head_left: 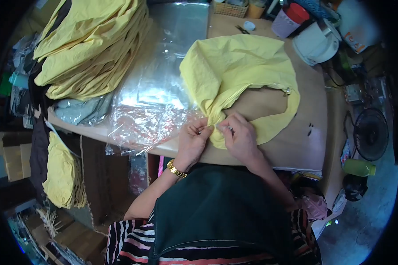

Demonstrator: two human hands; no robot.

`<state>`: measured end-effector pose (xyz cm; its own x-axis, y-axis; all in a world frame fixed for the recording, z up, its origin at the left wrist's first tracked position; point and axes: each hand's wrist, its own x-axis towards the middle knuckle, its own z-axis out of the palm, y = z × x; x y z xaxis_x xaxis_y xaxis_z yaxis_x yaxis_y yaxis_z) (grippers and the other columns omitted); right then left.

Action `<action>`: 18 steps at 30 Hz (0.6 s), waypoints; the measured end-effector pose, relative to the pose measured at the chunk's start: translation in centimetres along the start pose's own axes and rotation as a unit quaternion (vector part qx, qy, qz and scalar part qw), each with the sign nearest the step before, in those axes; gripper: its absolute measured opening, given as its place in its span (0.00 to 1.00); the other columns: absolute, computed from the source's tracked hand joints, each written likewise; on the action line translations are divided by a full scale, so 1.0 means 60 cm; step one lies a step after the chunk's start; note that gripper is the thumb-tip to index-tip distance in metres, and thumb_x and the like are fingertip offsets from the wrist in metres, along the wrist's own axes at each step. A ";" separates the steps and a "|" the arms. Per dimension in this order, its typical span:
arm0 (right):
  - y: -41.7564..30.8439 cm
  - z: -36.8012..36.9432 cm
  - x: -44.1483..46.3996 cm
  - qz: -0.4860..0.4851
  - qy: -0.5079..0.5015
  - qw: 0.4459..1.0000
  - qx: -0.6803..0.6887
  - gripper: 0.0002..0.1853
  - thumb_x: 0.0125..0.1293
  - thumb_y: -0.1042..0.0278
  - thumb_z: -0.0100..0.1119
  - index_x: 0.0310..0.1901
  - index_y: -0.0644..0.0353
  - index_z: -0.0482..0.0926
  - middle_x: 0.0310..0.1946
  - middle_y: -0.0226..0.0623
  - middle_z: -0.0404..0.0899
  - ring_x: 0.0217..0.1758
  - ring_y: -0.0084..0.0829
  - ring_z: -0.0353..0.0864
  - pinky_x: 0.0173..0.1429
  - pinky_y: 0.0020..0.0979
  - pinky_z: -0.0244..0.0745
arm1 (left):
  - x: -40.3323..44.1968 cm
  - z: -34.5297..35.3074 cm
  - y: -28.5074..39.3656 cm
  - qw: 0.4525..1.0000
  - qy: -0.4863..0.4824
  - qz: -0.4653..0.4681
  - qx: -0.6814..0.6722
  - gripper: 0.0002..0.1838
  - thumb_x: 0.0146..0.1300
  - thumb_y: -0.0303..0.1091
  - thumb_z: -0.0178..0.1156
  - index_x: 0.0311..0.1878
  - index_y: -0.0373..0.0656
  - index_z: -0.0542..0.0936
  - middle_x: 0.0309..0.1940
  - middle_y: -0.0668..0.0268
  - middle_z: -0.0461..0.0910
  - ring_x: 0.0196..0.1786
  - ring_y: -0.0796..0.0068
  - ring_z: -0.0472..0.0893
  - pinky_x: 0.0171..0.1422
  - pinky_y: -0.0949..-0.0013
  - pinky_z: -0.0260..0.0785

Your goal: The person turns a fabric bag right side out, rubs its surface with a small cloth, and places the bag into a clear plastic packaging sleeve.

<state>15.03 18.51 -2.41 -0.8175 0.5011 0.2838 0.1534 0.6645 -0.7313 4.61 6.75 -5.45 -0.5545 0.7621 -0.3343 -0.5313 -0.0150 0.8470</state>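
Observation:
A yellow cloth bag lies on the table in front of me, with a wide loop of fabric round to the right. What looks like a zipper runs along its inner edge, with a small pull at the right. The cloth is bunched and twisted where both hands meet at its near end. My left hand, with a gold watch on the wrist, pinches the gathered cloth. Close beside it, my right hand is closed at the same spot, its fingertips holding something small and pale that I cannot make out.
A tall stack of yellow cloth pieces stands at the left, beside clear plastic sheets. Toward the back right are a pink cup, a white container and a wicker basket. A black fan stands off to the right.

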 end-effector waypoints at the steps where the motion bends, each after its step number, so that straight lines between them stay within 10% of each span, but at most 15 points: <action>1: -0.011 -0.020 -0.001 0.005 -0.030 1.000 0.001 0.04 0.60 0.79 0.58 0.35 0.63 0.74 0.30 0.44 0.72 0.34 0.48 0.77 0.36 0.38 0.74 | 0.003 -0.007 -0.002 0.997 0.011 0.035 0.061 0.12 0.66 0.25 0.57 0.50 0.32 0.81 0.38 0.65 0.84 0.36 0.85 0.79 0.43 0.79 0.72; 7: 0.021 -0.218 0.025 0.132 0.184 0.973 0.036 0.04 0.63 0.80 0.55 0.39 0.63 0.76 0.35 0.32 0.74 0.35 0.21 0.75 0.36 0.25 0.70 | -0.029 -0.035 0.183 0.877 0.225 0.280 0.319 0.12 0.64 0.26 0.59 0.50 0.37 0.80 0.38 0.64 0.82 0.39 0.76 0.80 0.48 0.69 0.73; 9: 0.044 -0.250 0.040 0.155 0.209 0.959 0.110 0.06 0.63 0.81 0.53 0.40 0.62 0.77 0.37 0.30 0.74 0.36 0.18 0.73 0.36 0.23 0.69 | -0.032 -0.037 0.194 0.725 0.116 0.445 0.513 0.13 0.59 0.24 0.61 0.48 0.39 0.80 0.39 0.61 0.81 0.41 0.65 0.81 0.50 0.64 0.72; 11: 0.064 -0.253 0.047 0.083 0.119 0.986 0.082 0.07 0.63 0.82 0.52 0.39 0.62 0.79 0.39 0.30 0.74 0.34 0.18 0.73 0.36 0.21 0.68 | -0.031 0.012 0.155 0.770 -0.109 0.328 0.536 0.13 0.54 0.28 0.66 0.44 0.41 0.80 0.39 0.57 0.80 0.42 0.56 0.79 0.48 0.62 0.69; 18: -0.031 -0.065 0.039 -0.027 -0.026 0.994 -0.102 0.03 0.60 0.76 0.62 0.34 0.66 0.81 0.37 0.42 0.73 0.37 0.36 0.77 0.42 0.31 0.73 | -0.047 0.026 0.085 0.674 -0.082 0.276 0.680 0.14 0.58 0.40 0.65 0.39 0.39 0.78 0.35 0.58 0.75 0.41 0.54 0.77 0.47 0.56 0.68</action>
<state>14.96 20.59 2.05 -0.8544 0.4358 0.2830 0.2138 0.7913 -0.5729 4.49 5.53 0.45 -0.2893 0.9465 0.1428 0.8678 0.1964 0.4565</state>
